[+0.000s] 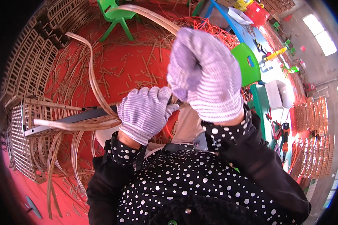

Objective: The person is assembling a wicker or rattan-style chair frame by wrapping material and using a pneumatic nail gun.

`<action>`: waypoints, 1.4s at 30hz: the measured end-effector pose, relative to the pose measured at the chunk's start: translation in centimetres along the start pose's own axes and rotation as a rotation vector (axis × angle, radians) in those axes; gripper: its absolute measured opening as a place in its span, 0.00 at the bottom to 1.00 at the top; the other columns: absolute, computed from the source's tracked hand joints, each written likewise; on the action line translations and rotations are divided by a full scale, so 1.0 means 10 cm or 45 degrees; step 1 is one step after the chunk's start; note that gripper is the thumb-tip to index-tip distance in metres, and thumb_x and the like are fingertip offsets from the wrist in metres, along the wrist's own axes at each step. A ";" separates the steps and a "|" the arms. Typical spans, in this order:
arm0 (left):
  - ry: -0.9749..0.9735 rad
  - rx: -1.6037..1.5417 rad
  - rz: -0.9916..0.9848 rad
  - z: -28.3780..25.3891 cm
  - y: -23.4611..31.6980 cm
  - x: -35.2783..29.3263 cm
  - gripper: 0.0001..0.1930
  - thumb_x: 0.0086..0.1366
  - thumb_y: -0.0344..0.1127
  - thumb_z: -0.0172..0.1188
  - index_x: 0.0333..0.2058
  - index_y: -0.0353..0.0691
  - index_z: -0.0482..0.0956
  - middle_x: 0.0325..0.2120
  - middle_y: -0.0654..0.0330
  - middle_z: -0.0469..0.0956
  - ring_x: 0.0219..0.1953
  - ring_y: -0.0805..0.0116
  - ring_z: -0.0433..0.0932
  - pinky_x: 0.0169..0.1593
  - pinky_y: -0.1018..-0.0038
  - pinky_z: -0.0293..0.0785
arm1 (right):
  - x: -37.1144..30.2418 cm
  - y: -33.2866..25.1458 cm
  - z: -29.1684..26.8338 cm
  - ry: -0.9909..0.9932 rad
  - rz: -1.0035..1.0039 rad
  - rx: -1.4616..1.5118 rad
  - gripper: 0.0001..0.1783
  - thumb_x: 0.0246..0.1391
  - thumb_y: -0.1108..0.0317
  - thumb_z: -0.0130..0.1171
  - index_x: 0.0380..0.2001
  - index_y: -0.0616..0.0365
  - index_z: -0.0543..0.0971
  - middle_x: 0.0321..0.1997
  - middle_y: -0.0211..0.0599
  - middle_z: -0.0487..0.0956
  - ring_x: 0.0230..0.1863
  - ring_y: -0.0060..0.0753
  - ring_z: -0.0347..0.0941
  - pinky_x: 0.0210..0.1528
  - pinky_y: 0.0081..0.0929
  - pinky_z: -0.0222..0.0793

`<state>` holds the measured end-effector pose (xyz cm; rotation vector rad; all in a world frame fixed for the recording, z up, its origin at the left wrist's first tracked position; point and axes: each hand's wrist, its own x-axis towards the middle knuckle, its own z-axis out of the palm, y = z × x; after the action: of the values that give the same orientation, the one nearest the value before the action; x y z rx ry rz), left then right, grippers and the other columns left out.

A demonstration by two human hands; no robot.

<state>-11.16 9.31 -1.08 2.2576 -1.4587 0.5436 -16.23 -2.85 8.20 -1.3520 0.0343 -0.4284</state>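
My right hand, in a striped white-and-lilac glove, is raised and closed in a fist. A flat tan wicker strip arcs from it toward the upper left. Lower down, my left hand, gloved alike, has its fingers curled over the near end of a woven wicker frame lying across to the left. What sits under its palm is hidden. A dark metal bar runs along that frame. Loose wicker strands curve out beside my left hand, and others hang below it.
Stacked woven racks stand at the far left. Cut strips litter the red floor. A green chair is ahead, and another green chair back is near my right hand. Tables with tools and a white bin line the right.
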 end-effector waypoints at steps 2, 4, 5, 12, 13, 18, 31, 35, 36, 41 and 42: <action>0.016 0.053 0.021 0.00 -0.01 -0.01 0.20 0.53 0.53 0.59 0.32 0.41 0.74 0.22 0.62 0.74 0.25 0.64 0.75 0.30 0.67 0.70 | 0.08 0.03 -0.05 -0.012 0.040 0.122 0.13 0.56 0.63 0.53 0.21 0.58 0.72 0.15 0.30 0.70 0.13 0.23 0.63 0.17 0.19 0.60; 0.101 0.113 0.047 0.04 -0.02 -0.01 0.21 0.53 0.54 0.60 0.33 0.41 0.75 0.22 0.62 0.74 0.25 0.64 0.75 0.30 0.67 0.70 | 0.15 0.05 -0.08 0.043 0.113 0.185 0.13 0.56 0.63 0.52 0.21 0.58 0.72 0.14 0.30 0.69 0.11 0.23 0.62 0.16 0.20 0.58; 0.166 0.150 0.075 0.06 -0.04 0.00 0.21 0.53 0.54 0.60 0.34 0.41 0.75 0.22 0.62 0.74 0.24 0.64 0.75 0.30 0.68 0.70 | 0.18 0.07 -0.10 0.070 0.149 0.210 0.14 0.57 0.63 0.51 0.21 0.58 0.72 0.14 0.30 0.69 0.11 0.23 0.61 0.15 0.21 0.58; 0.186 -0.111 -0.028 0.17 0.01 0.00 0.25 0.50 0.51 0.64 0.41 0.39 0.74 0.21 0.62 0.75 0.22 0.65 0.73 0.31 0.68 0.69 | 0.60 0.36 -0.19 0.090 0.349 0.251 0.16 0.59 0.61 0.46 0.21 0.58 0.71 0.10 0.29 0.65 0.07 0.23 0.57 0.10 0.23 0.54; 0.188 -0.175 -0.085 0.16 0.01 -0.01 0.26 0.50 0.50 0.65 0.43 0.38 0.74 0.22 0.62 0.75 0.22 0.65 0.73 0.31 0.68 0.69 | 0.69 0.46 -0.20 0.101 0.420 0.162 0.16 0.59 0.60 0.46 0.21 0.58 0.71 0.10 0.29 0.64 0.07 0.23 0.57 0.09 0.23 0.53; 0.004 -0.236 0.006 0.06 -0.01 0.07 0.24 0.47 0.39 0.65 0.44 0.42 0.74 0.25 0.61 0.77 0.30 0.59 0.78 0.35 0.65 0.73 | 0.93 0.96 -0.32 -0.215 0.299 -0.775 0.16 0.58 0.57 0.48 0.26 0.60 0.74 0.13 0.31 0.68 0.08 0.27 0.60 0.11 0.26 0.60; -0.727 -0.911 -0.157 -0.03 -0.37 0.45 0.20 0.44 0.27 0.58 0.41 0.38 0.79 0.23 0.54 0.77 0.26 0.69 0.75 0.35 0.74 0.72 | -0.07 0.60 -0.68 -0.457 -0.466 -1.416 0.19 0.44 0.62 0.65 0.39 0.56 0.74 0.32 0.44 0.74 0.36 0.45 0.73 0.37 0.37 0.70; -1.033 -1.153 -0.172 0.01 -0.55 0.56 0.23 0.42 0.25 0.59 0.43 0.33 0.78 0.24 0.65 0.78 0.28 0.80 0.71 0.36 0.78 0.70 | -0.19 0.66 -0.65 -0.358 -0.377 -1.390 0.19 0.40 0.64 0.66 0.37 0.57 0.74 0.32 0.41 0.73 0.35 0.46 0.73 0.36 0.36 0.70; -1.103 -1.189 -0.217 0.02 -0.59 0.59 0.23 0.42 0.26 0.60 0.43 0.33 0.78 0.24 0.64 0.78 0.28 0.80 0.71 0.36 0.78 0.70 | -0.17 0.66 -0.64 -0.367 -0.374 -1.412 0.16 0.41 0.65 0.65 0.34 0.58 0.76 0.32 0.41 0.74 0.36 0.46 0.73 0.37 0.36 0.70; -1.198 -1.045 -0.091 -0.01 -0.73 0.74 0.20 0.47 0.33 0.62 0.42 0.37 0.79 0.31 0.55 0.81 0.34 0.66 0.78 0.41 0.72 0.73 | -0.04 0.61 -0.64 -0.440 -0.394 -1.417 0.11 0.42 0.65 0.64 0.30 0.59 0.79 0.29 0.40 0.78 0.35 0.45 0.74 0.38 0.35 0.70; -0.899 -0.852 0.024 -0.09 -0.78 0.70 0.17 0.50 0.35 0.61 0.40 0.37 0.79 0.31 0.55 0.80 0.34 0.62 0.78 0.41 0.70 0.73 | -0.01 0.59 -0.63 -0.470 -0.384 -1.408 0.11 0.42 0.65 0.64 0.30 0.59 0.80 0.29 0.40 0.78 0.34 0.46 0.74 0.38 0.35 0.70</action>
<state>-1.41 7.32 2.40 1.9285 -1.6230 -0.7268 -16.41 -7.85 1.16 -2.5306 -0.2811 -0.4128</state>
